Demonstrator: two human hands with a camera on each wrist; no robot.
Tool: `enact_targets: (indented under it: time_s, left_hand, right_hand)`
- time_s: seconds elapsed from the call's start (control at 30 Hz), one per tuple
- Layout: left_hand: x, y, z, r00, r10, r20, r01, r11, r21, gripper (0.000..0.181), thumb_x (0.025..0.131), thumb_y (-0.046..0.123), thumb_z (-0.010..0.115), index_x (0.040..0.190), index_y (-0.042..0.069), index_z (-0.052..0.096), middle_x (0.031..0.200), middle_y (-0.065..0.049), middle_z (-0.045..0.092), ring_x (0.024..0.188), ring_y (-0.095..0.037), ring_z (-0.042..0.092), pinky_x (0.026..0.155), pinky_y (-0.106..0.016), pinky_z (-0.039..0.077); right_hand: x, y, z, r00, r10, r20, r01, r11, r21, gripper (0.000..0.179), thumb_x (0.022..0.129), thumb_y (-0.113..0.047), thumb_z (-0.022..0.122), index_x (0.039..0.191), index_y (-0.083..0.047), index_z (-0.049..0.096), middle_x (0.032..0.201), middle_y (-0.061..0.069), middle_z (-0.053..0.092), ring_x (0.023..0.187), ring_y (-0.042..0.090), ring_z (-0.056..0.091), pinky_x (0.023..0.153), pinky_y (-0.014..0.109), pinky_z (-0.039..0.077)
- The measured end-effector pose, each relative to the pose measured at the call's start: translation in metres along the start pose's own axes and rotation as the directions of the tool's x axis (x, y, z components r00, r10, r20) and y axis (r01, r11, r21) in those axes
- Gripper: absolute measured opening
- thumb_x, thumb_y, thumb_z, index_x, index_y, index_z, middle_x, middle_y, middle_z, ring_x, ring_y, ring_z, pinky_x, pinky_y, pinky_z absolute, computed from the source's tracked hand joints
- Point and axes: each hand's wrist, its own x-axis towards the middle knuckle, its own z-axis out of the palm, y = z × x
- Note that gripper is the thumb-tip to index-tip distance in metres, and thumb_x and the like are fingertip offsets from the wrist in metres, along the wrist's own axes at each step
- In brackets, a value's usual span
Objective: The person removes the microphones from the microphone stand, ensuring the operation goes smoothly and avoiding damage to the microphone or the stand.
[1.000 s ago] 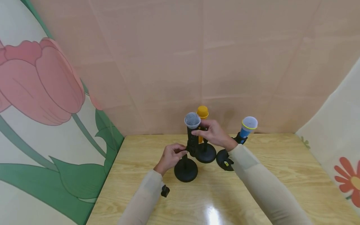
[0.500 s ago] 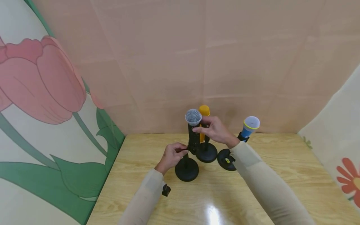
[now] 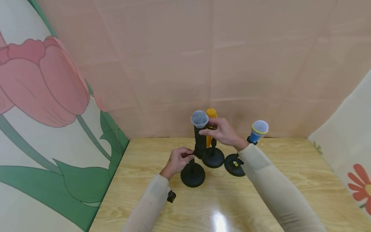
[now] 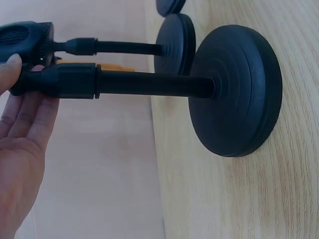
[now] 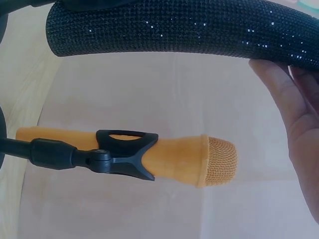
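Observation:
In the head view a black sparkly microphone (image 3: 200,138) with a silver mesh head stands nearly upright. My right hand (image 3: 223,132) holds it just below the head, thumb on the near side; the right wrist view shows its fingertips against the glittery handle (image 5: 189,27). With thumb and fingers my left hand (image 3: 178,161) pinches the top joint of a black microphone stand (image 4: 149,83). The stand's round base (image 3: 192,175) sits on the table. The microphone's lower end is beside that joint, in or against the clip; which of these is hidden.
Close behind, an orange microphone (image 5: 179,154) rests in the clip of a second stand (image 3: 213,158). To the right, a blue and white microphone (image 3: 256,132) leans on a third stand (image 3: 234,165), partly behind my right sleeve. A pinkish cloth wall (image 3: 162,80) backs the wooden table (image 3: 139,167).
My right hand and the black microphone's head have risen slightly. The left hand keeps its pinch on the stand's joint, and the view has shifted a little.

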Motion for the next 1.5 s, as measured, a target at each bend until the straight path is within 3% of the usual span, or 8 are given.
enact_targets:
  time_s: [0.2,0.57,0.87,1.0,1.2,1.37,1.5]
  left_hand:
    - [0.001,-0.001,0.001,1.000,0.019,-0.001,-0.019,1.000,-0.014,0.011,0.089,0.000,0.073,0.100,-0.002,0.076,0.102,-0.014,0.073,0.087,-0.023,0.071,0.076,-0.028,0.059]
    - [0.000,-0.007,0.002,0.994,0.106,-0.015,-0.106,0.994,0.001,0.010,0.087,-0.002,0.074,0.098,-0.003,0.075,0.099,-0.013,0.074,0.083,-0.016,0.071,0.072,-0.027,0.059]
    - [0.000,-0.001,0.000,1.000,0.010,0.009,-0.010,1.000,-0.026,0.012,0.089,-0.001,0.073,0.100,-0.001,0.076,0.102,-0.014,0.074,0.087,-0.025,0.071,0.076,-0.028,0.059]
    - [0.001,0.001,0.001,1.000,0.001,0.000,-0.001,1.000,-0.004,0.012,0.088,-0.005,0.072,0.100,-0.003,0.075,0.102,-0.015,0.074,0.087,-0.027,0.071,0.074,-0.027,0.059]
    - [0.000,0.001,0.001,1.000,0.007,0.004,-0.007,1.000,0.015,0.013,0.088,-0.008,0.071,0.101,-0.008,0.073,0.102,-0.021,0.072,0.088,-0.035,0.070,0.076,-0.034,0.060]
    - [-0.001,-0.001,0.000,1.000,-0.001,0.005,0.001,1.000,0.026,0.013,0.089,-0.001,0.073,0.102,-0.002,0.076,0.103,-0.014,0.073,0.089,-0.026,0.071,0.077,-0.030,0.059]
    - [-0.002,-0.002,-0.001,1.000,0.013,0.017,-0.013,1.000,-0.008,0.013,0.090,0.003,0.073,0.102,-0.001,0.076,0.103,-0.013,0.073,0.090,-0.023,0.071,0.077,-0.027,0.059]
  right_hand:
    - [0.002,-0.002,-0.004,1.000,0.022,0.007,-0.022,1.000,-0.005,0.038,0.088,-0.008,0.077,0.123,0.001,0.068,0.125,0.017,0.067,0.116,0.035,0.063,0.093,0.052,0.053]
    - [0.007,-0.007,-0.011,0.998,-0.040,0.041,0.041,0.999,-0.010,0.036,0.088,-0.006,0.076,0.123,0.003,0.068,0.123,0.018,0.068,0.111,0.032,0.065,0.090,0.049,0.055]
    - [0.010,-0.013,-0.017,0.999,-0.033,0.041,0.034,0.999,-0.016,0.037,0.090,-0.005,0.075,0.125,0.003,0.066,0.125,0.018,0.067,0.107,0.030,0.066,0.087,0.048,0.057]
    - [0.011,-0.014,-0.019,0.998,-0.038,0.041,0.039,0.999,-0.023,0.037,0.090,-0.006,0.074,0.126,0.003,0.066,0.125,0.018,0.067,0.104,0.029,0.067,0.086,0.046,0.057]
    - [0.012,-0.013,-0.021,0.998,-0.036,0.052,0.037,0.999,-0.006,0.034,0.092,-0.004,0.071,0.124,0.005,0.066,0.124,0.020,0.067,0.103,0.031,0.067,0.085,0.042,0.057]
    - [0.012,-0.014,-0.023,0.997,-0.034,0.070,0.034,0.999,0.007,0.034,0.093,-0.005,0.071,0.125,0.005,0.065,0.125,0.020,0.066,0.106,0.032,0.067,0.089,0.043,0.055]
    - [0.013,-0.017,-0.024,0.995,-0.054,0.082,0.053,0.998,0.015,0.034,0.093,-0.003,0.069,0.126,0.006,0.065,0.125,0.021,0.066,0.107,0.032,0.066,0.087,0.035,0.055]
